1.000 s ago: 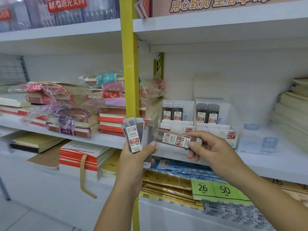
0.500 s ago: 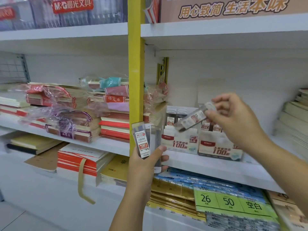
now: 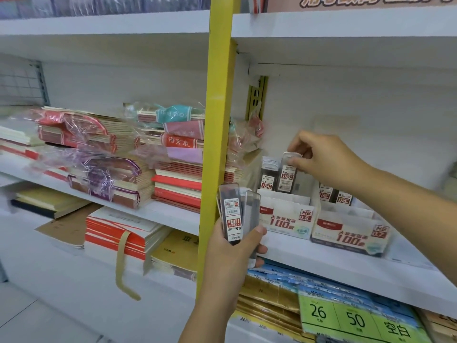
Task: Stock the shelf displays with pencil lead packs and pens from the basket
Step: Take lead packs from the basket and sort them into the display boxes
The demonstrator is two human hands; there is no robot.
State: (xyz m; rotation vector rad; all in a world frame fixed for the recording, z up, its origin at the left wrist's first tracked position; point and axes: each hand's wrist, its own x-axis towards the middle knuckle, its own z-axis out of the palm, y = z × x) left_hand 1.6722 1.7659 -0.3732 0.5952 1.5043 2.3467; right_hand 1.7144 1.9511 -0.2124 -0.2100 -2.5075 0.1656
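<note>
Fingers (image 3: 303, 164) pinch upright lead pack (image 3: 286, 178) overhand.

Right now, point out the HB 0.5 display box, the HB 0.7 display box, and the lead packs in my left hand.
HB 0.5 display box (image 3: 284, 221): head view, front panel.
HB 0.7 display box (image 3: 351, 236): head view, front panel.
lead packs (image 3: 231, 214): head view, front pack's label.

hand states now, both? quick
Left hand: closed grip, holding the lead pack bundle.
Right hand: pinching the single lead pack by its top, at the HB 0.5 box.
</note>
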